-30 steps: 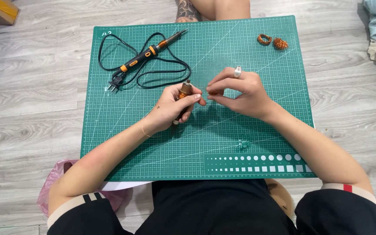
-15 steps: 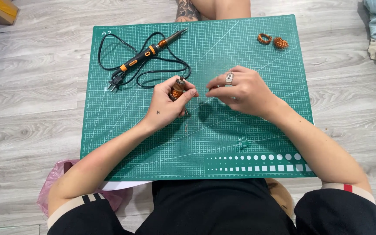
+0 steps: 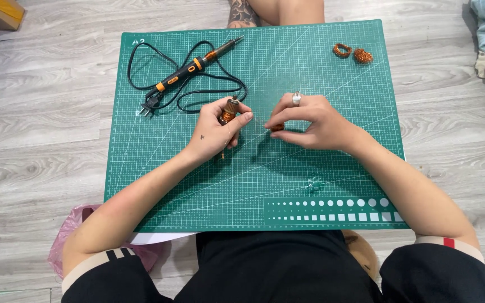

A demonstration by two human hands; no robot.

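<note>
Right now both hands work close together above the middle of a green cutting mat [image 3: 158, 168] that lies on a grey wooden floor [image 3: 46, 112]. The left hand [image 3: 215, 132] has its grip closed around a small motor rotor [image 3: 229, 110], a copper-wound piece with a pale metal top; the rotor stands nearly upright, its top poking out above the thumb and forefinger while its lower part is hidden inside the curled fingers. The right hand [image 3: 310, 124], which wears a silver ring [image 3: 296, 99], has its thumb and forefinger pinched together just beside the rotor, and a thin wire [image 3: 258, 122] seems to run from the rotor to that pinch, though it is too fine to be sure of. A small brownish piece shows under the right fingertips, too hidden to tell what it is. Behind the left hand, near the far left of the mat, lies a soldering iron [image 3: 189, 70] with a black and orange handle, its black cord [image 3: 197, 92] looped around it and ending in a plug [image 3: 146, 108]. At the far right corner two small copper wire coils [image 3: 352, 53] lie side by side, well apart from both hands.
</note>
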